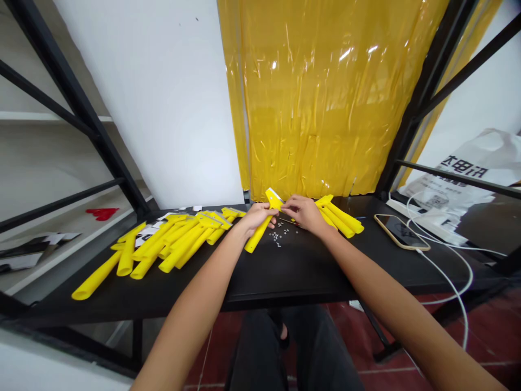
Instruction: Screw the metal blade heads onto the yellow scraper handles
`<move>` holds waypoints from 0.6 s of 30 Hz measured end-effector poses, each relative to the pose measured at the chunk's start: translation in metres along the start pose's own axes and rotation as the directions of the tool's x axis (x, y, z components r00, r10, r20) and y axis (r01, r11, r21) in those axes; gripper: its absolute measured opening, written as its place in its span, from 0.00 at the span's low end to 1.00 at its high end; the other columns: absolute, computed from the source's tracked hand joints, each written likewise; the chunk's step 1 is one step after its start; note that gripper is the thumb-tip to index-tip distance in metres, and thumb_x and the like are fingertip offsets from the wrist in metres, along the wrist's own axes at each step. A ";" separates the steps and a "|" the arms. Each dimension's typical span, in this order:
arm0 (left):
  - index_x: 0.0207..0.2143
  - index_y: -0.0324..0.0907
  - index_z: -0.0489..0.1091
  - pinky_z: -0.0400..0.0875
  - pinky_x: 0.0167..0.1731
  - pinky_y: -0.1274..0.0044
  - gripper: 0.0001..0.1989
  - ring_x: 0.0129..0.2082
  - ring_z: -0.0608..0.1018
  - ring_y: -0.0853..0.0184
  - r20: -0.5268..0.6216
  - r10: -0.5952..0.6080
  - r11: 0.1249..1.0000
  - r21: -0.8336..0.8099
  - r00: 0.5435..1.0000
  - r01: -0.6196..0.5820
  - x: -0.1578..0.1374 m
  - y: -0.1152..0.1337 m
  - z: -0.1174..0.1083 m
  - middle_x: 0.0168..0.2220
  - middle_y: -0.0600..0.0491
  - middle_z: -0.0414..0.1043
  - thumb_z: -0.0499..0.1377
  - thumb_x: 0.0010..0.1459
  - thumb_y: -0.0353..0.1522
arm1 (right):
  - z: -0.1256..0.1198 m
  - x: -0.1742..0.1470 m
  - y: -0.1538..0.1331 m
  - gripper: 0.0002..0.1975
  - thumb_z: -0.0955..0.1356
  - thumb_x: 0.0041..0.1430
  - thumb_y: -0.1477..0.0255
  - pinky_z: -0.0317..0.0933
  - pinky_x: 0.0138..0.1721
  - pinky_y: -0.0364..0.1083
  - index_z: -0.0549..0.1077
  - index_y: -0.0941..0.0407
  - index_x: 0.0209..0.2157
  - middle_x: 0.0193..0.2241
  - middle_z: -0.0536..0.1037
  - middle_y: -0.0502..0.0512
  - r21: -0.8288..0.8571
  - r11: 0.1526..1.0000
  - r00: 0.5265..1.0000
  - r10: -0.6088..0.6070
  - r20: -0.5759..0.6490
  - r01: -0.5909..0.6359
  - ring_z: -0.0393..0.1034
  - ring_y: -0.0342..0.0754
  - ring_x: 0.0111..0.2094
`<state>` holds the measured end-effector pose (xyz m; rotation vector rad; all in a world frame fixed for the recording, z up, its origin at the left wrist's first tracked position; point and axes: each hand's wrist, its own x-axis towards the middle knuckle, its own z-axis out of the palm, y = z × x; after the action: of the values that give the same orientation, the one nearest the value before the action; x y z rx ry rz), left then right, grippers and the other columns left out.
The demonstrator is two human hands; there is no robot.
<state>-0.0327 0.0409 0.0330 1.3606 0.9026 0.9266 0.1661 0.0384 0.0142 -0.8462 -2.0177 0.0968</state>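
My left hand (255,216) is wrapped round a yellow scraper (256,239), its hollow handle slanting toward me and its metal-edged head pointing away. At the right side of that head, my right hand (306,212) has its fingertips pinched together; anything between them is too small to make out. Below my hands lie several small loose screws and nuts (277,237) on the black shelf (285,277). A thin rod (290,222) shows partly under my right hand.
Several yellow scrapers (183,244) are piled at the left, with more scrapers (344,217) beyond my right hand. On the right are a phone (401,231), white cables (451,288) and a plastic bag (476,174). Black frame posts (427,92) flank the shelf; a yellow plastic curtain (325,108) hangs behind.
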 end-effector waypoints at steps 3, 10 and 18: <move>0.33 0.35 0.72 0.68 0.17 0.80 0.06 0.18 0.70 0.75 0.004 0.033 0.999 -0.006 0.999 -0.033 -0.001 0.000 0.001 0.27 0.54 0.69 0.67 0.53 0.26 | 0.003 0.003 -0.001 0.06 0.72 0.59 0.67 0.60 0.35 0.47 0.78 0.55 0.33 0.30 0.75 0.53 0.116 0.986 0.992 0.122 -0.038 -0.116 0.67 0.46 0.30; 0.31 0.35 0.73 0.65 0.15 0.80 0.13 0.17 0.69 0.76 0.005 0.061 0.996 0.066 0.998 -0.061 -0.004 0.002 0.003 0.26 0.55 0.69 0.71 0.50 0.33 | 0.010 0.005 0.001 0.21 0.78 0.44 0.64 0.58 0.26 0.42 0.74 0.56 0.39 0.33 0.76 0.52 0.594 0.664 0.873 0.464 0.149 -0.454 0.66 0.42 0.28; 0.30 0.34 0.75 0.72 0.20 0.79 0.13 0.19 0.73 0.73 0.058 -0.067 0.997 0.034 0.996 0.065 -0.006 0.007 -0.008 0.26 0.50 0.74 0.73 0.49 0.34 | 0.003 0.003 -0.011 0.19 0.77 0.48 0.62 0.51 0.18 0.39 0.76 0.57 0.40 0.29 0.78 0.50 0.611 0.598 0.854 0.385 0.349 -0.519 0.59 0.36 0.18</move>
<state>-0.0423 0.0384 0.0397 1.3708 0.9157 0.8204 0.1569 0.0321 0.0190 -0.8430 -1.6516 1.1992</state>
